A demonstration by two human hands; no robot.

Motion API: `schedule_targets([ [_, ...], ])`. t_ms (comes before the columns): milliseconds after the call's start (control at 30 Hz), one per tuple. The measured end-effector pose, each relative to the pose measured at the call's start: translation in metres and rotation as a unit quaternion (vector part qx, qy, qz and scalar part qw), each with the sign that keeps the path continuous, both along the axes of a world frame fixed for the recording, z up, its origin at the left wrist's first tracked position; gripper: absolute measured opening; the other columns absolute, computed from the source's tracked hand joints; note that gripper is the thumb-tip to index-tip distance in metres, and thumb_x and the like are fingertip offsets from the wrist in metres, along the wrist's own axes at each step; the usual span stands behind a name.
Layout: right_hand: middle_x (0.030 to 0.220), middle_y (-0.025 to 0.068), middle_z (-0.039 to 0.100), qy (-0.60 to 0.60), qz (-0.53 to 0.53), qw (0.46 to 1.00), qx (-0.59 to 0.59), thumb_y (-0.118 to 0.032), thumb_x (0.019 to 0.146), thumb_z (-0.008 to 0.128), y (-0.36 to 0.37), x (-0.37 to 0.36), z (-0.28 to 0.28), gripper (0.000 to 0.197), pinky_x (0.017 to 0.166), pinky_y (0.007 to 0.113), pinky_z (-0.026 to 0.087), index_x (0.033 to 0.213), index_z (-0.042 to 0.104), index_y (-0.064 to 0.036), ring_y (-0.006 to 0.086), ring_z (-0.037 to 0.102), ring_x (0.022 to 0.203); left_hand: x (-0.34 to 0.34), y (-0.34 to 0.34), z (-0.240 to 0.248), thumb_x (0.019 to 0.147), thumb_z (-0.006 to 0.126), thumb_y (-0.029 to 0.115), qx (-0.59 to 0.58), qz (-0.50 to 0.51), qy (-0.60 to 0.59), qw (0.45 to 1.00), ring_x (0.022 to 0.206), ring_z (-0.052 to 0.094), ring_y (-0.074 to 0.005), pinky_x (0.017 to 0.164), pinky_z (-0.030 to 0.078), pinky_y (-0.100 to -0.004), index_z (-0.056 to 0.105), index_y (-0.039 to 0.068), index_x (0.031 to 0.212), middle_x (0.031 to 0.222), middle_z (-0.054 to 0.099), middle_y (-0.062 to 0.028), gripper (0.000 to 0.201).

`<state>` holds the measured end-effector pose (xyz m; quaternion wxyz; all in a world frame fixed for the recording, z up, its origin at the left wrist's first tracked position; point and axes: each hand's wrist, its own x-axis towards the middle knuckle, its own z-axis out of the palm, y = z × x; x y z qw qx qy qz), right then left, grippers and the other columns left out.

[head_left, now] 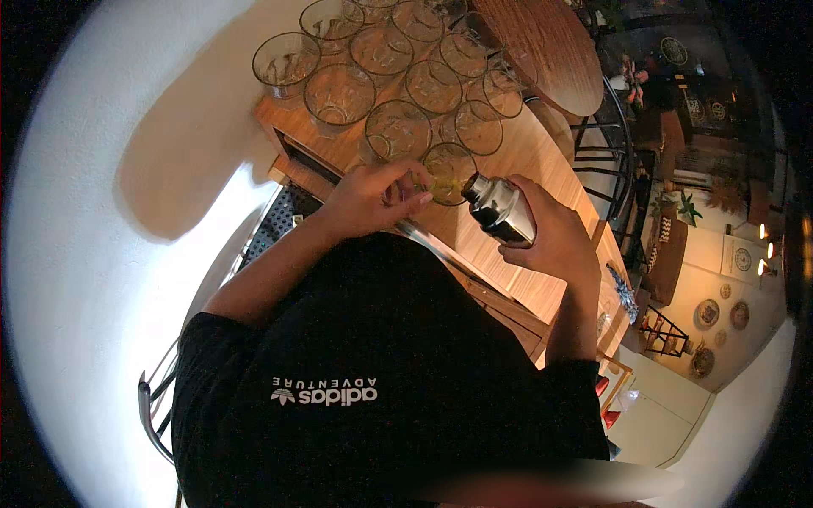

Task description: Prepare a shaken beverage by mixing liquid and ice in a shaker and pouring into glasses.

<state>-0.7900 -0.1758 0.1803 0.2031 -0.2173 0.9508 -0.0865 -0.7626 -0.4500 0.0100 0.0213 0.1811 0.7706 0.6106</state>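
My right hand [555,233] is wrapped round a shiny metal cocktail shaker [506,210]. The shaker tilts to the left, and its narrow open mouth is at the rim of a clear drinking glass [460,196]. Something yellowish shows inside that glass. At the glass's left side, my left hand [373,199] has its thumb and fingers curled against it, with part of the grip hidden. Several more clear glasses [398,133] stand close together just beyond, on the wooden counter [533,284].
A round wooden table [550,51] is at the far right, beside a black metal chair [622,144]. To the left runs a white wall [93,245]. A dark perforated mat [288,216] lies beside the counter near my left forearm. A blue crumpled item [622,295] sits at the counter's right end.
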Motion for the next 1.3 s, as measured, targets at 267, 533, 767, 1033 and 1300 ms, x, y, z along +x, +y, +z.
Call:
schedule_targets([
  [267,0.125,0.0183,0.066,-0.006,-0.011,1.0,0.001,-0.029,0.061,0.083,-0.003,0.001,0.001,0.093,0.088,0.045,0.057,0.146,0.048,-0.0119,0.0368,0.07,0.103,0.002,0.002,-0.006,0.095,0.076,0.027,0.032,0.009,0.004,0.999,0.07,0.069,-0.0121,0.064,0.055,-0.0298,0.067,0.01,0.118,0.081,0.069,-0.0026,0.03],
  [533,0.124,0.0181,0.066,-0.004,-0.019,1.0,0.023,-0.028,0.061,0.082,-0.007,0.004,0.003,0.093,0.088,0.046,0.057,0.146,0.047,-0.0125,0.0373,0.07,0.102,0.001,-0.001,0.0,0.095,0.076,0.027,0.016,-0.018,-0.05,0.998,0.072,0.07,-0.0123,0.065,0.056,-0.029,0.066,0.009,0.117,0.086,0.071,-0.0032,0.029],
  [767,0.125,0.019,0.065,0.003,-0.008,1.0,0.02,-0.03,0.061,0.083,-0.007,0.005,0.004,0.094,0.086,0.047,0.057,0.146,0.046,-0.0129,0.0381,0.071,0.1,-0.002,0.002,-0.007,0.098,0.072,0.033,0.033,-0.015,-0.003,0.999,0.066,0.068,-0.0131,0.06,0.054,-0.0302,0.063,0.013,0.119,0.083,0.071,-0.0044,0.031],
  [1033,0.123,0.0196,0.065,0.013,-0.007,1.0,0.014,-0.031,0.06,0.083,-0.006,0.007,0.002,0.096,0.086,0.047,0.057,0.146,0.046,-0.0117,0.0384,0.07,0.099,0.001,0.004,-0.009,0.098,0.071,0.035,0.029,-0.004,0.003,1.0,0.07,0.069,-0.0145,0.063,0.055,-0.0306,0.063,0.012,0.12,0.085,0.072,-0.0047,0.033],
  [1300,0.121,0.0191,0.065,0.007,-0.007,0.999,0.034,-0.03,0.061,0.084,-0.005,0.006,0.002,0.097,0.085,0.047,0.057,0.147,0.045,-0.0122,0.0381,0.07,0.099,0.002,0.005,-0.013,0.098,0.071,0.036,0.044,0.001,0.008,0.999,0.067,0.068,-0.0147,0.062,0.054,-0.0314,0.062,0.013,0.121,0.086,0.071,-0.0053,0.034],
])
